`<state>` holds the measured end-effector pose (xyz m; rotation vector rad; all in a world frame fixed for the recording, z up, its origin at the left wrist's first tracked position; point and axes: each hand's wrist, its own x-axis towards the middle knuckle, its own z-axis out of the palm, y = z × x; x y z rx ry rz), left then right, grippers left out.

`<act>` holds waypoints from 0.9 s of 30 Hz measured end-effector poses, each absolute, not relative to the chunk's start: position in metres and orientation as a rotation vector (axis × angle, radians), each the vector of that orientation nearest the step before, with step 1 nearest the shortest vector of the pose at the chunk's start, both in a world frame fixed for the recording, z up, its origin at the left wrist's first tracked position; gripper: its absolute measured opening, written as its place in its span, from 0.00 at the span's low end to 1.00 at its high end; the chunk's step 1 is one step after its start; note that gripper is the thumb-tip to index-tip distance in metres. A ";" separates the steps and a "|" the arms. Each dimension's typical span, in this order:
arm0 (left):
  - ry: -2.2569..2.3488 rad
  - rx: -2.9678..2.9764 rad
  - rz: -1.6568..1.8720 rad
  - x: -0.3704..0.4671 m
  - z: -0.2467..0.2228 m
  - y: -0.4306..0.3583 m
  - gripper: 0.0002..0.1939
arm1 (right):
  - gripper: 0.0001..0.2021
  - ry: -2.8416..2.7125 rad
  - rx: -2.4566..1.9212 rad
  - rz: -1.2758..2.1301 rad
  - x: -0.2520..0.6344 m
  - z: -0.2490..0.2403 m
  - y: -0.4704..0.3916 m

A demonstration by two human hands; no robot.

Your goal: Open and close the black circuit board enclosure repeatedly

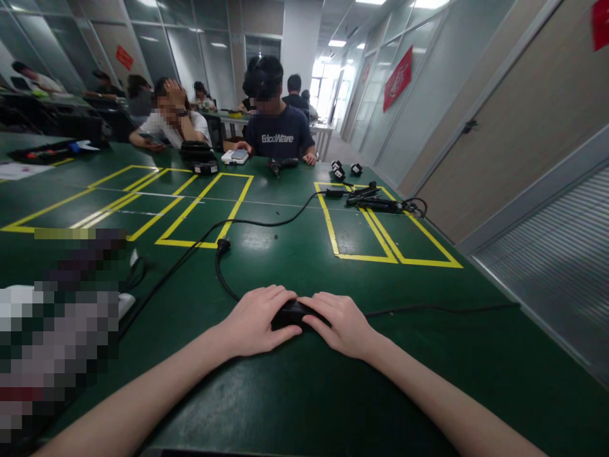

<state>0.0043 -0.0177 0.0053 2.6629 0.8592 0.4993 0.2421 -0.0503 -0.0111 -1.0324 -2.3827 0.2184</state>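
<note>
Both hands meet at the front middle of the green table [266, 406], closed around a black power adapter [291, 314]. My left hand [261, 320] wraps its left end, thumb on the near side and fingers over the top. Its right end is in my right hand [340, 324], gripped the same way. Most of the adapter is hidden under the fingers. From the left side a thick black cord curves up to a plug [223, 244] lying on the table. A black cable [442, 308] runs from the right side to the table's right edge.
A long black cord [259, 223] crosses the table to a heap of black tools and cables [375, 198]. Yellow tape [366, 258] marks rectangles. Across the table, a person in a dark shirt [280, 130] sits behind a power drill [280, 165]. Blurred items [61, 343] cover the left.
</note>
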 end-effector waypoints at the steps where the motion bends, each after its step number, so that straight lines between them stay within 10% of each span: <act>1: 0.856 2.693 0.498 0.005 0.005 -0.018 0.23 | 0.11 -2.339 -1.073 0.292 0.241 -0.011 -0.051; 8: 0.773 2.947 0.478 0.007 0.002 -0.015 0.24 | 0.09 -2.011 -1.252 0.829 0.240 -0.006 -0.051; 19: 0.767 2.812 0.427 0.004 -0.003 -0.015 0.27 | 0.12 -2.384 -1.013 0.699 0.251 -0.003 -0.049; 27: 0.543 2.864 0.951 0.003 0.004 -0.012 0.21 | 0.22 -1.541 -1.183 1.178 0.313 0.012 -0.021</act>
